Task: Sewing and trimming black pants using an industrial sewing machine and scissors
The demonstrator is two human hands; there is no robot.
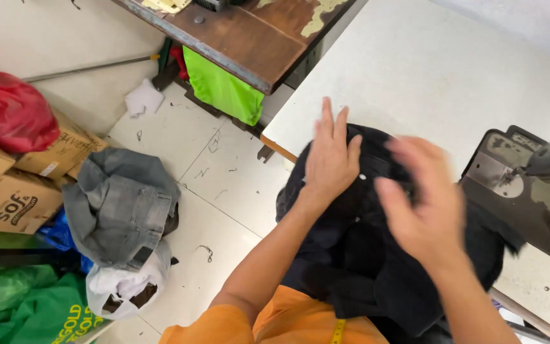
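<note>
We see a white work table point(428, 70) with a sewing machine point(529, 185) at its right edge. A black garment point(364, 267) lies bunched over the table's near corner and spills toward the lap. On the tiled floor to the left sits a pile of grey jeans point(119, 207), with cardboard boxes point(14, 185) further left.

The left hand point(331, 159) lies flat on the garment's top edge, fingers extended and close together, pinning the cloth. The right hand point(424, 200) hovers just above the garment, fingers loosely spread; it is motion-blurred, so we cannot tell if it touches.

We judge this as smoothing or arranging the garment on the table. The next move probably calls for the right hand to get a firm hold on the cloth while the left keeps it pinned.
</note>
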